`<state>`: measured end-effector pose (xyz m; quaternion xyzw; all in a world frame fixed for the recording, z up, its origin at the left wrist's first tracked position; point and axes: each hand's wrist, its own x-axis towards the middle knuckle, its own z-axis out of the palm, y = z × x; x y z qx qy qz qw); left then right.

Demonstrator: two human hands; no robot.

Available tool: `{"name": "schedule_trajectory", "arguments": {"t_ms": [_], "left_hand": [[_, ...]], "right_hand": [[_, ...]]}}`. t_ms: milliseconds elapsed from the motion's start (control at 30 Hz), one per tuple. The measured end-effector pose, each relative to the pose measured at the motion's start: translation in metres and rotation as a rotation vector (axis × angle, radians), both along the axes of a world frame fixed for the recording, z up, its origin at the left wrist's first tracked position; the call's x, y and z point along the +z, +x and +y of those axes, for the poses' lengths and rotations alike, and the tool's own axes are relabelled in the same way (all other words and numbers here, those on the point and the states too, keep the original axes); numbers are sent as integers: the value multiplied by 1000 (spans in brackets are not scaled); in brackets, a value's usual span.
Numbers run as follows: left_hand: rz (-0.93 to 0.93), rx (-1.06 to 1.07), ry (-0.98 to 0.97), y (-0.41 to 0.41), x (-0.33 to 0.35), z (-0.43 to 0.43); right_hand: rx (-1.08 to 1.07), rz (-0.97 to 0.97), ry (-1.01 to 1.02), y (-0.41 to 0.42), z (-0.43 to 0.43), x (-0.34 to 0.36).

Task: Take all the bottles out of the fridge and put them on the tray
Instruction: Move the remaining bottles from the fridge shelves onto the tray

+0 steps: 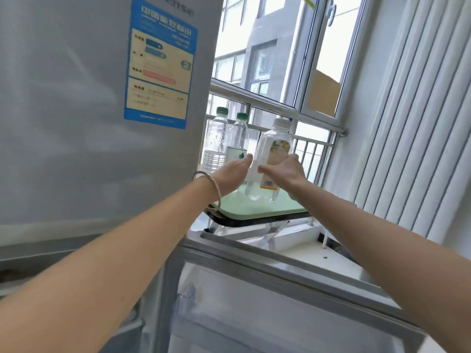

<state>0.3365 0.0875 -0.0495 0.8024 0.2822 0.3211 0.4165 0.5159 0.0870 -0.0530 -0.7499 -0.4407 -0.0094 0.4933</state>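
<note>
A clear bottle with a white cap and yellow label (274, 146) stands tilted on the pale green tray (254, 208), its base touching the tray. My right hand (285, 170) grips its right side. My left hand (234, 171), with a bangle on the wrist, rests against its left side. Behind them on the tray stand two clear bottles with green caps (216, 138) (239, 138), upright and close together. The grey fridge (89, 110) fills the left; its lower door (280, 289) is swung open below my arms.
The tray lies on a dark-edged small table (229, 221) beside the fridge. A metal railing (305, 118) and window stand right behind the bottles. A white ribbed wall panel (420, 123) is at the right. The open door's shelf rim lies between me and the tray.
</note>
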Motion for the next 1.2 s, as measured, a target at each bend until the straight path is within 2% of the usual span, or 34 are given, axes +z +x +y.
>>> {"name": "schedule_trajectory", "arguments": {"t_ms": [100,167,200,267,367,533,633,733,967,1100,1200], "left_hand": [[73,57,-18,39,-7,28],[167,64,72,61,-11,42],[174,60,9,69,-13,48],[252,84,89,85,-16,65],[272,146,164,98,-19,80],[298,134,176,103,-23,91],[284,148,204,97,-25,88],[307,178,278,79,-19,69],[314,184,456,8,-7,6],[356,191,452,-49,-16,-24],[413,200,419,-91,-32,-34]], "right_hand": [[-14,16,-66,13,19,-7],[-45,-11,-85,16,34,-9],[-52,-19,-83,21,45,-12],[-16,-5,-98,33,73,-12],[47,12,-110,49,106,-13],[147,17,-163,83,147,-22],[85,7,-122,49,104,-15],[-15,-99,-1,24,70,-14],[128,-171,68,-61,2,-21],[216,-153,26,-127,-32,-34],[258,-281,-78,-169,-43,-54]]}}
